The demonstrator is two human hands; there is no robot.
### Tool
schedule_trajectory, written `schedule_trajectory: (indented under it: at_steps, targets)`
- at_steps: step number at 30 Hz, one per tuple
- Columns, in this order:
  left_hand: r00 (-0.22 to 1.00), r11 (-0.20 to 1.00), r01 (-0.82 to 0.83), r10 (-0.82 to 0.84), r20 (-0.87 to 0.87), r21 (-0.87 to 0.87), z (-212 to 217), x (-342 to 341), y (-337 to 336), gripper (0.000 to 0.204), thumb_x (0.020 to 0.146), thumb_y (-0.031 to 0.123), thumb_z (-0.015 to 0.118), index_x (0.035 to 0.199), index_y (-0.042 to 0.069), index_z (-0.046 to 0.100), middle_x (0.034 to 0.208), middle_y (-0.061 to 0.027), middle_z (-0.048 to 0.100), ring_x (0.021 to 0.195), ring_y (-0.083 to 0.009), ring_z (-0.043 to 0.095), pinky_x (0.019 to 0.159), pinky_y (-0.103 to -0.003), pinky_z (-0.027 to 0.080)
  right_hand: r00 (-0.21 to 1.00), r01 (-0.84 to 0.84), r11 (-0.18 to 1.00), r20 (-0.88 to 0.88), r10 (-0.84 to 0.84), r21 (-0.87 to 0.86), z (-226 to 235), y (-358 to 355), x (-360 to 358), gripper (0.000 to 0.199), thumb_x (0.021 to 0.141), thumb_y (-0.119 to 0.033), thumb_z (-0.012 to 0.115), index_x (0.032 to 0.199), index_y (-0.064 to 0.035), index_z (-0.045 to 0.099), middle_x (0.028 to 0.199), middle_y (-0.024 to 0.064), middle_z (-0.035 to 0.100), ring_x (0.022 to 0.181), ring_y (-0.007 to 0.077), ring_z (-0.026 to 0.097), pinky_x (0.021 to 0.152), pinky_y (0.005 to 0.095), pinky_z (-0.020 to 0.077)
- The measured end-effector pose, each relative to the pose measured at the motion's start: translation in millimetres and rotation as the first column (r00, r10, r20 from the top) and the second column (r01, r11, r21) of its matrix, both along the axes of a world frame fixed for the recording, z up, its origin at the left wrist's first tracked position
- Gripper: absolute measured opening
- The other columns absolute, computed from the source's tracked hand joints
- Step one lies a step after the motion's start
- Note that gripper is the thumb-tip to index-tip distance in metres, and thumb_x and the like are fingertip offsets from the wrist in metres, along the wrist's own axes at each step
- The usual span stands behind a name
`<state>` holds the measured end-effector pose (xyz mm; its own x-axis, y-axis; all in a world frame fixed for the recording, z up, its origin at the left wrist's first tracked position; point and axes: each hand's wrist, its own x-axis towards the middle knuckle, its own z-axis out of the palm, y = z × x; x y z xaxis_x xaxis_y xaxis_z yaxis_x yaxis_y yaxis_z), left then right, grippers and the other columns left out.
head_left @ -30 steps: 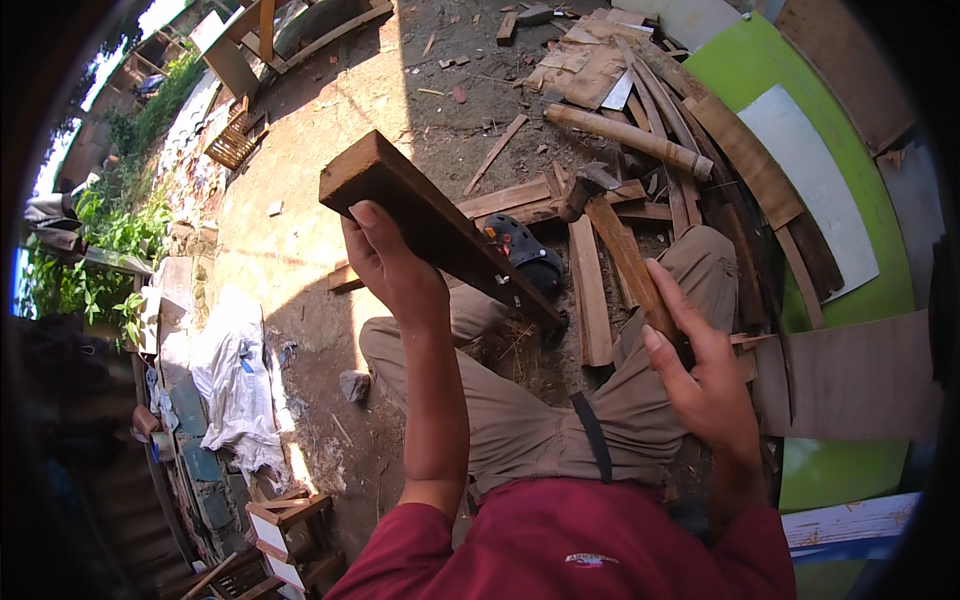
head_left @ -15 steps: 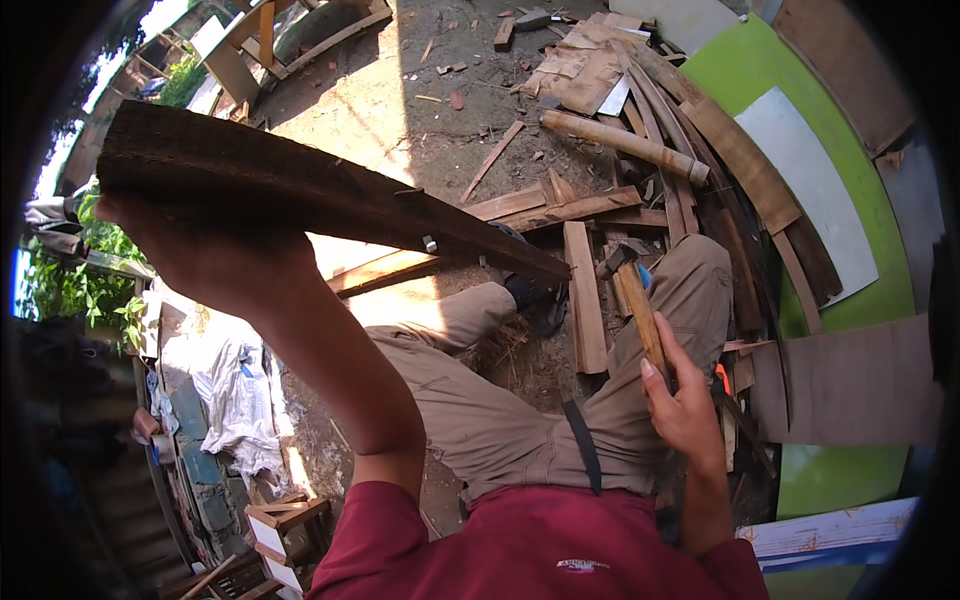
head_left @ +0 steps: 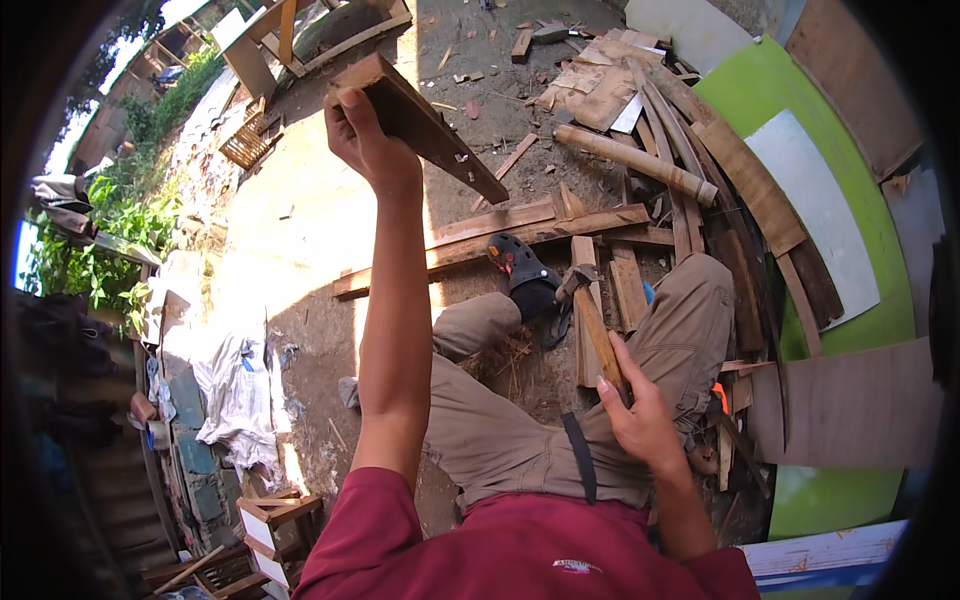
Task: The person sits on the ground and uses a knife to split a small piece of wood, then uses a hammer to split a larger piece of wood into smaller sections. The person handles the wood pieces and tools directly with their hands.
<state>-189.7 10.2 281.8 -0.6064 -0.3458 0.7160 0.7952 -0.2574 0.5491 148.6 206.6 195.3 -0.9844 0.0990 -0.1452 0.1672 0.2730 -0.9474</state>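
Observation:
My left hand (head_left: 370, 148) is raised with its arm stretched out, closed around the thick end of a dark wooden board (head_left: 425, 120). The board slants away, its far end pointing down and to the right above the ground. Small pale bits show on its side; I cannot tell what they are. My right hand (head_left: 645, 418) grips the wooden handle of a hammer (head_left: 598, 335) above my right thigh. The hammer's head points away from me, over a short wooden plank (head_left: 585, 252) lying between my legs. The hammer and board are apart.
Long wooden planks (head_left: 540, 228) lie across the ground beyond my dark clog (head_left: 520, 265). To the right are a bamboo pole (head_left: 635, 163), scrap strips and a green sheet (head_left: 830, 150). A white cloth (head_left: 235, 395) lies at the left, a small wooden frame (head_left: 275, 525) nearer.
My left hand has carried the board away from me and to the right, its near end now farther off. The hammer in my right hand has shifted slightly left and down.

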Motion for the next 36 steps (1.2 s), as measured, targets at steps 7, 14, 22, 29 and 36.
schedule_trajectory:
  at_steps: [7,14,22,29,36]
  targets:
    - [0.976,0.985,0.141,-0.120,0.183,-0.103,-76.9,24.0,-9.6,0.041,0.103,0.038,0.061,0.117,0.000,0.056,0.094,-0.0032,0.064,0.085,-0.0076,0.057,0.079,-0.025,0.046,0.994,0.014,1.000,0.110,-0.015,0.010,-8.7,-25.4,-1.4,0.059,0.102,-0.020,0.056,0.151,0.0048,0.035,0.121,0.0308,0.065,0.113,0.0394,0.067,0.093,0.0405,0.0506]
    - [0.952,0.969,0.228,-0.202,0.229,-0.091,-91.7,52.6,-11.3,0.047,0.103,0.035,0.060,0.132,-0.002,0.051,0.115,-0.0080,0.062,0.106,-0.0136,0.057,0.094,-0.030,0.045,0.961,0.057,0.998,-0.271,-0.062,-0.024,26.1,-50.2,-64.8,0.053,0.104,-0.013,0.050,0.151,0.0067,0.034,0.122,0.0340,0.063,0.111,0.0427,0.067,0.091,0.0435,0.0516]
    - [0.966,0.957,0.155,-0.095,0.239,-0.246,-85.9,69.3,1.5,0.056,0.102,0.048,0.057,0.128,-0.001,0.054,0.112,-0.0071,0.061,0.102,-0.0146,0.057,0.092,-0.032,0.046,0.872,0.100,0.992,-0.486,-0.048,0.081,22.5,-76.1,-131.0,0.055,0.103,-0.008,0.048,0.154,0.0047,0.030,0.122,0.0360,0.061,0.112,0.0494,0.064,0.089,0.0496,0.0524]
    - [0.976,0.937,0.088,-0.014,0.216,-0.339,-90.7,75.1,7.5,0.068,0.099,0.057,0.058,0.129,-0.004,0.053,0.111,-0.0097,0.064,0.104,-0.0163,0.060,0.091,-0.032,0.048,0.900,0.127,0.989,-0.428,-0.085,0.072,55.3,-52.9,-123.9,0.057,0.103,-0.007,0.049,0.155,0.0041,0.027,0.116,0.0343,0.064,0.105,0.0411,0.070,0.084,0.0432,0.0555]
    - [0.961,0.958,0.200,-0.151,0.234,-0.206,-105.4,65.8,13.4,0.059,0.089,0.045,0.078,0.121,0.000,0.058,0.121,-0.0070,0.058,0.108,-0.0155,0.058,0.092,-0.030,0.049,0.961,0.024,0.997,-0.277,-0.002,0.076,0.3,-60.1,-128.6,0.059,0.102,-0.007,0.049,0.156,0.0026,0.026,0.125,0.0367,0.060,0.113,0.0514,0.063,0.090,0.0487,0.0539]
